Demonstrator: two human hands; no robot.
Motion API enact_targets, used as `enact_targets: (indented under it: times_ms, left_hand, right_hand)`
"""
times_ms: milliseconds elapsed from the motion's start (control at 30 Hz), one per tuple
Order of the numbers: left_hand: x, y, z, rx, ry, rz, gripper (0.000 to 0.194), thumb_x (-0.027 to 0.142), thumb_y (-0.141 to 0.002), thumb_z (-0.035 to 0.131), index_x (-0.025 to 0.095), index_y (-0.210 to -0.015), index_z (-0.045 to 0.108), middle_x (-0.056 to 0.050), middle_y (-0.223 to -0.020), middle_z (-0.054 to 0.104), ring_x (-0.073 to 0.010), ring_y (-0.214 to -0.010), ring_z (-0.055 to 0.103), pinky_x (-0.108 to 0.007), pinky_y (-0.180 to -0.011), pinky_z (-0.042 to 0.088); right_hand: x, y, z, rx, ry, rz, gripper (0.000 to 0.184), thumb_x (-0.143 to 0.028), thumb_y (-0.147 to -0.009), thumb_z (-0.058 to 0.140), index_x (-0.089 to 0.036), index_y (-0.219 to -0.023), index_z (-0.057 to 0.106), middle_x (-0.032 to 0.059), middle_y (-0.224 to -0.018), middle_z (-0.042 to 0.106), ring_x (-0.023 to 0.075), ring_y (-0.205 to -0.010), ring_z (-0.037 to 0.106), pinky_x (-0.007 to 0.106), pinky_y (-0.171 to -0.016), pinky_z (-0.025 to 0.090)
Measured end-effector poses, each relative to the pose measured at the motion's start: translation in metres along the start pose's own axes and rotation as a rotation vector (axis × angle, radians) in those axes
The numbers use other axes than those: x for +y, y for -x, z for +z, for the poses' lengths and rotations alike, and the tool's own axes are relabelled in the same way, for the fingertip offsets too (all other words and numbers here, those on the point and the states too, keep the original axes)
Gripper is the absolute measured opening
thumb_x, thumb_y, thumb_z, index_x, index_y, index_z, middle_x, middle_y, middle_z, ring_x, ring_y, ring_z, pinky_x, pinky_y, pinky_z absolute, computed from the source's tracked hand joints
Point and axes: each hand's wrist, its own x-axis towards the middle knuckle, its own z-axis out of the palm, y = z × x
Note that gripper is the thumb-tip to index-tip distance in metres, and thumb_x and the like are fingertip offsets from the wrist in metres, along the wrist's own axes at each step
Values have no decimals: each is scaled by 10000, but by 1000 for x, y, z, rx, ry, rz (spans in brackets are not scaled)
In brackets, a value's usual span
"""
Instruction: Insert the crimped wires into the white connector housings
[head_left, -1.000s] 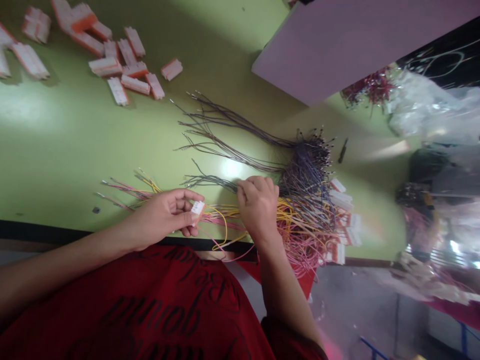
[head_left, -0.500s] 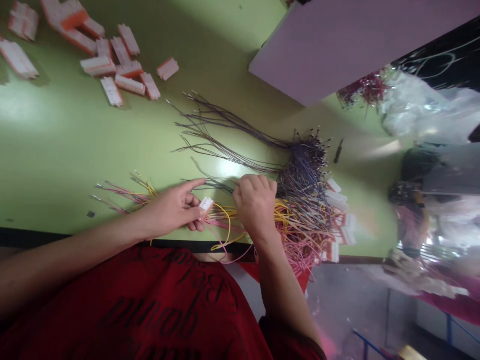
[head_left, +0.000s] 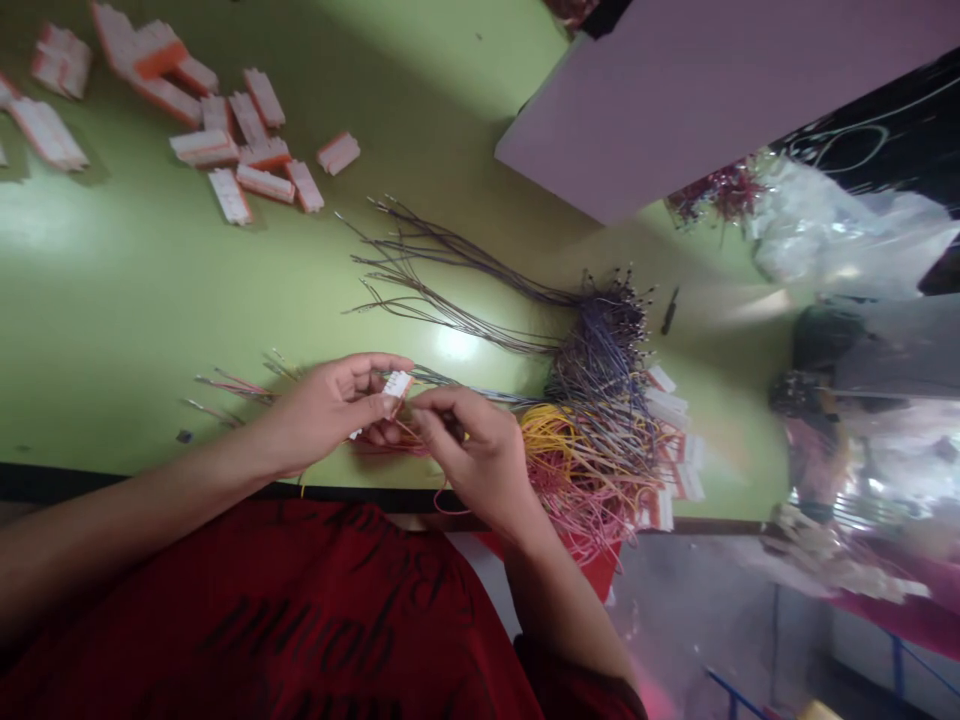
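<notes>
My left hand (head_left: 326, 410) grips a small white-and-orange connector housing (head_left: 396, 388) between thumb and fingers, its white face turned up. Close to the connector's orange side, my right hand (head_left: 476, 440) is closed in a pinch on a thin wire, mostly hidden by the fingertips. Below both hands, pink and yellow wires (head_left: 551, 430) run along the table's near edge. Grey wires (head_left: 450, 378) pass just behind the hands. Some wire ends (head_left: 232, 385) with metal tips stick out left of my left hand.
Several white-and-orange connectors (head_left: 262, 183) lie scattered at the upper left of the green table (head_left: 150, 290). A bundle of dark purple wires (head_left: 600, 325) fans leftward. Finished-looking connectors (head_left: 679, 450) sit at the right end. A large pale box (head_left: 637, 100) stands behind; a small dark tool (head_left: 670, 310) lies nearby.
My right hand has moved left from the grey wires to the connector, turning from a fist to a pinch. My left hand has tilted the connector and brought it slightly left and up.
</notes>
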Motion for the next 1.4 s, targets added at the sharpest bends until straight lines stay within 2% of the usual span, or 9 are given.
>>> enact_targets:
  times_ms: [67,133,300,467,667,833,1033,1400]
  left_hand:
    - [0,-1,-3,27,18,19,449,215,-730,785,131,-1150,651,-11,-802,718,-137,-607,685,-251,-579,536]
    - [-1,-1,-5,33,52,9,448,218,-727,799,134,-1143,658,-12,-800,721,-134,-599,686,-244,-572,533]
    - [-3,-2,-8,2,157,-29,412,221,-743,811,160,-1131,685,-20,-848,730,-131,-618,693,-235,-567,533]
    - [-4,-2,-9,-27,197,-51,382,210,-733,829,166,-1094,713,-18,-847,727,-132,-612,692,-227,-548,534]
    - [-4,-2,-9,-31,189,-54,378,221,-724,846,172,-1077,723,-8,-816,720,-132,-607,686,-225,-541,533]
    - [-2,-1,-8,-7,144,-81,405,243,-731,841,170,-1105,705,-12,-808,720,-129,-595,671,-227,-534,515]
    - [-4,-2,-7,-15,68,-63,450,277,-723,823,164,-1139,695,-22,-772,720,-154,-602,669,-262,-549,521]
    - [-8,-2,-5,21,-22,-3,447,262,-739,798,149,-1156,682,-25,-790,740,-149,-613,680,-275,-585,554]
  right_hand:
    - [7,-1,5,104,62,100,129,-129,-886,580,-197,-879,689,1,-781,727,117,-687,653,241,-628,504]
    - [13,-2,5,153,129,122,132,-129,-868,563,-191,-851,678,0,-748,703,113,-647,618,244,-612,484]
    - [12,-4,4,181,279,68,125,-146,-864,560,-193,-837,673,-4,-710,672,93,-544,506,245,-574,444]
    - [11,-6,5,176,312,48,124,-150,-857,563,-191,-794,661,0,-693,673,95,-534,489,238,-565,433]
    - [11,-8,5,150,293,80,154,-140,-854,551,-190,-754,657,1,-681,668,101,-558,518,233,-583,419]
    - [8,-10,4,107,231,184,146,-184,-855,549,-194,-753,652,13,-701,677,112,-587,544,243,-604,428]
    - [7,-15,2,49,88,371,158,-227,-828,551,-196,-701,639,-23,-600,630,101,-533,520,230,-533,383]
    - [4,-22,1,14,-77,515,189,-259,-812,543,-182,-661,627,-18,-601,635,97,-537,518,227,-534,404]
